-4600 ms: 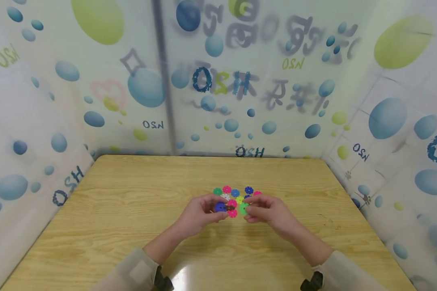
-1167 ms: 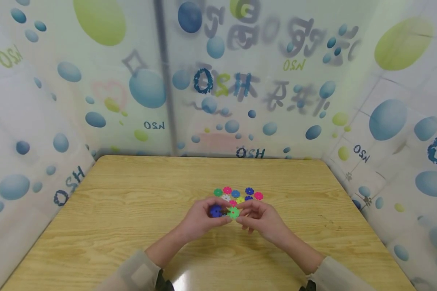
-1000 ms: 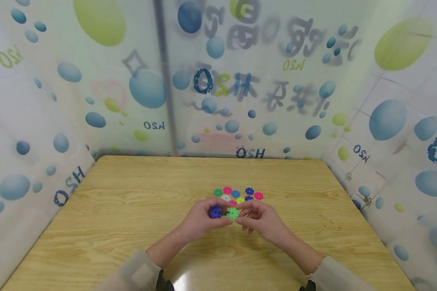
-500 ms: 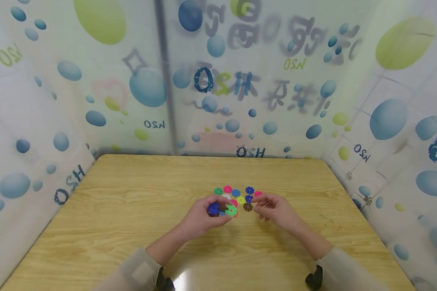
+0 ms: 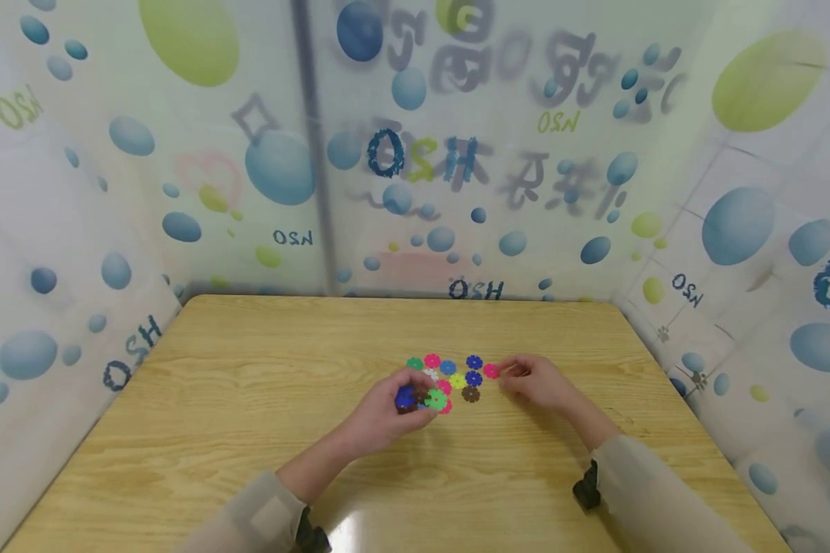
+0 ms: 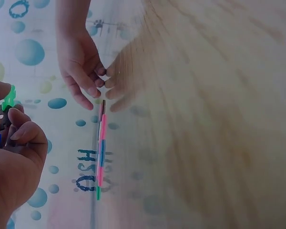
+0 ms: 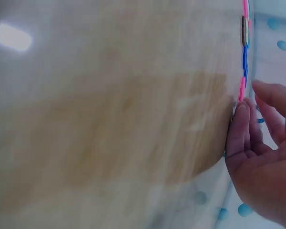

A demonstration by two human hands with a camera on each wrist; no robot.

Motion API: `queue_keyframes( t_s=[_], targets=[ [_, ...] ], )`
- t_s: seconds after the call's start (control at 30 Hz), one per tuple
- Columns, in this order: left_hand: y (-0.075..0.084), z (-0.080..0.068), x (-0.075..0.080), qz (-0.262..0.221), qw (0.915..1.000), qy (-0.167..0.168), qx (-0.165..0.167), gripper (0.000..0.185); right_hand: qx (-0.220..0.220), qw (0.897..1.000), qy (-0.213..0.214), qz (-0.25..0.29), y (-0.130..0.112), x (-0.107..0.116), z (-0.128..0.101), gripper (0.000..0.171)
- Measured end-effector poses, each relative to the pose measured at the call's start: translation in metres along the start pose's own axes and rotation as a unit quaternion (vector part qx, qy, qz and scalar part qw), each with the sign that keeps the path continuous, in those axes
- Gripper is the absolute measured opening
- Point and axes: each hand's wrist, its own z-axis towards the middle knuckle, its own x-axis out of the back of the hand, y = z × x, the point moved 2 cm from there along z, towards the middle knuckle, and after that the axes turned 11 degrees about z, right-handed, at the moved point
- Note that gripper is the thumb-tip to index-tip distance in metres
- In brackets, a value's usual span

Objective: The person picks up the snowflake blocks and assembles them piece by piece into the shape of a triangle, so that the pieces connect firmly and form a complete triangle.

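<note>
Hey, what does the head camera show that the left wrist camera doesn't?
Only the head view shows the loose discs lying flat in their colours on the table, the brown disc apart, and both sleeves.

Only the left wrist view shows those discs edge-on as a thin coloured line, and the left hand's curled fingers from close by.

Both show the left hand holding the joined cluster with its green disc, and the right hand reaching to the pink disc.
</note>
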Motion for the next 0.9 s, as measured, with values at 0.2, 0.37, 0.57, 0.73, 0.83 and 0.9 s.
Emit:
queue_keyframes(
  t_s=[0.2,0.37,0.57,0.73,0.83,0.9],
  targets=[
    [-0.0015,-0.0005,0.0000,-0.006,1.0000,-0.001,0.000,0.035,-0.009,0.999,-0.017,-0.029,0.0021,0.0020,0.0081,0.031],
    [-0.0015,0.0004,0.0003,-0.013,0.9998,0.009,0.012,0.037,-0.005,0.998,-0.029,-0.051,0.0007,0.0017,0.0086,0.024],
    [-0.0015,0.0018,-0.0008,-0.017,0.9996,0.015,0.015,0.037,-0.001,0.998,-0.031,-0.049,0.0046,0.0019,0.0073,0.016],
    [-0.0007,0.0021,-0.0017,-0.015,0.9998,0.010,0.008,0.035,0.001,0.999,-0.024,-0.043,0.0056,0.0023,0.0055,0.033],
    [-0.0005,0.0020,-0.0020,-0.014,0.9999,0.006,0.003,0.034,0.002,0.999,-0.021,-0.044,0.0052,0.0012,0.0047,0.036],
    [-0.0009,0.0016,-0.0020,-0.012,0.9999,0.003,0.001,0.034,0.004,0.999,-0.023,-0.049,0.0049,0.0006,0.0043,0.035]
  ],
)
